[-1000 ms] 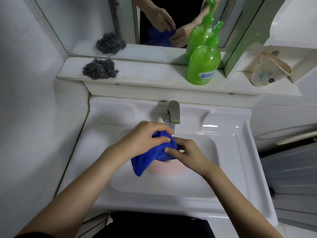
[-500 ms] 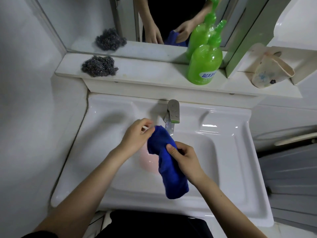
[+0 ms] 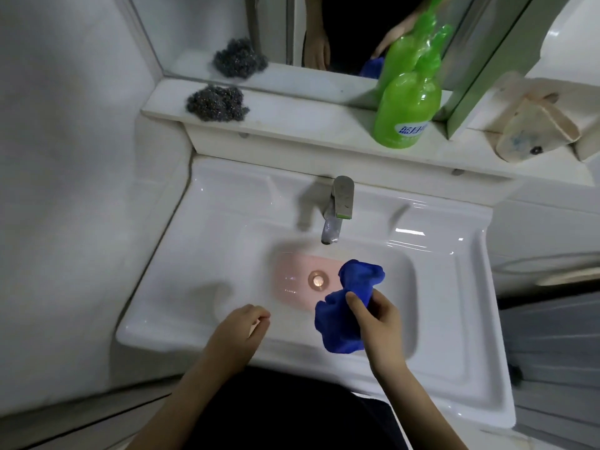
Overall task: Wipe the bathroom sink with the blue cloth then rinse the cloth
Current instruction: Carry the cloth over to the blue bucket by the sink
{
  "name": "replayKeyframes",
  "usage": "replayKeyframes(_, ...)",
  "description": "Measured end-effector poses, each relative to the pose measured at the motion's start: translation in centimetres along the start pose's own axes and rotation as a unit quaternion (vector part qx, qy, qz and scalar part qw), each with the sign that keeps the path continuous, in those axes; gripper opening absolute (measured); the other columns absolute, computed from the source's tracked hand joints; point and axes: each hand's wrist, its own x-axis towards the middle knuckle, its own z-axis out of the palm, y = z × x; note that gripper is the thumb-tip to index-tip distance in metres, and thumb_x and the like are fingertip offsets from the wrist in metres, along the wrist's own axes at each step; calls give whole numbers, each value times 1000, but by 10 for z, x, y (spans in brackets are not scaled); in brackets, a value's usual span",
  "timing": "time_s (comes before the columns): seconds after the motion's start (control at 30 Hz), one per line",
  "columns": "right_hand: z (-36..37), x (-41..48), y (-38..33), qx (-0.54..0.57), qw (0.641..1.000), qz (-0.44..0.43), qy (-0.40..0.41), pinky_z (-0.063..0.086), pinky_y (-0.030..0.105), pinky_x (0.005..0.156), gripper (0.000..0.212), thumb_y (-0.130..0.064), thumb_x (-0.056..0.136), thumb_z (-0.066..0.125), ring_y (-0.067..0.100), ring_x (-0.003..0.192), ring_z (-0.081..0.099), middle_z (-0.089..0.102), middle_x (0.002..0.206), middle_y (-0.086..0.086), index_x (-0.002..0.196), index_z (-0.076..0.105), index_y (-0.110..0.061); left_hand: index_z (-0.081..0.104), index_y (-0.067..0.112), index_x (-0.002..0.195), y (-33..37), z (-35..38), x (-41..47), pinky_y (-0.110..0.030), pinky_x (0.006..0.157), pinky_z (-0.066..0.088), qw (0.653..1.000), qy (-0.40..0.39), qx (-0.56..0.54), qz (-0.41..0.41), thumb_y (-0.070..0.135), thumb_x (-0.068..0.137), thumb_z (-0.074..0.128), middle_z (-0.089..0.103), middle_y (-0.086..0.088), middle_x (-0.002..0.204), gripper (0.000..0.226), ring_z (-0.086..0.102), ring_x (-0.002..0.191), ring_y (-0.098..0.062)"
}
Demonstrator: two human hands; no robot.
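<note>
The blue cloth hangs bunched in my right hand, over the right part of the white sink basin. My thumb presses across the cloth's middle, with one lobe sticking up and one drooping below. My left hand hovers over the sink's front left rim, fingers loosely curled, holding nothing. The basin bottom looks pinkish around the metal drain. The steel tap stands at the back centre; I see no water stream.
On the shelf behind the sink sit a green pump bottle, a steel wool pad at the left, and a beige holder at the right. A mirror is above; a white wall is close at left.
My left hand let go of the cloth and drew back toward the front rim. My right hand carried the cloth from under the tap to the basin's right side.
</note>
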Motion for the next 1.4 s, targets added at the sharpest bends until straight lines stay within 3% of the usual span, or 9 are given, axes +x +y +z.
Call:
replayKeyframes(0.1,-5,-18,-13,-22,999,-37,-2,50,33,80,19,-18,91,56,15,87,67,77,88,-1,85,73,-14,66,24,105,8,-15,-4,-29,87,46,999,30,9,32,54,84,32,66,15,102,50,58,98,-4)
replayKeyframes(0.2,-9,-46,-25,0,997,-71,32,47,25,71,33,-11,94,56,8,77,64,74,77,-10,73,73,-30,66,25,110,19,-37,0,-26,91,45,996,47,17,76,52,89,35,66,16,107,46,57,102,-2)
replayKeyframes(0.33,-6,-88,-20,61,985,-94,130,40,12,55,23,-7,92,61,4,59,53,59,58,-13,70,62,-15,67,26,108,19,-56,2,-25,89,47,991,40,1,128,29,98,50,67,16,108,19,60,101,-2)
replayKeyframes(0.63,29,-228,47,131,934,-38,330,40,25,58,18,-14,91,65,12,61,52,58,63,-2,75,61,-5,63,42,92,-45,-29,-66,-5,73,43,978,-133,-31,159,13,94,58,67,31,90,30,63,87,9)
replayKeyframes(0.73,40,-283,76,140,914,25,380,46,18,60,13,-8,92,61,3,62,61,71,67,-10,80,66,-7,61,50,96,-68,-6,-92,-12,79,47,964,-204,3,172,22,93,61,68,31,92,28,63,88,9)
replayKeyframes(0.9,46,-367,122,156,880,104,436,51,31,76,19,-7,92,54,9,81,70,77,81,2,81,69,-5,72,32,88,-53,31,-135,-38,87,54,937,-318,-28,139,15,96,55,73,12,89,25,67,84,-4)
replayKeyframes(1.03,39,-421,151,175,823,127,525,45,29,67,23,-7,91,59,1,67,65,73,67,-5,70,68,-10,70,32,91,-7,62,-173,-29,84,51,900,-390,-30,193,18,98,51,72,13,93,25,65,89,-3)
replayKeyframes(1.2,15,-482,196,204,774,127,586,44,34,64,15,-14,91,64,20,72,60,67,78,18,80,66,-4,70,30,92,45,113,-218,-25,82,51,870,-419,-26,260,15,97,52,70,19,94,24,64,88,-1)
replayKeyframes(1.4,-28,-547,245,199,758,139,605,45,31,63,15,-13,91,64,18,71,61,69,74,11,80,64,-3,71,24,90,48,172,-279,-27,77,50,876,-430,-43,213,12,97,51,73,2,88,25,66,82,-6)
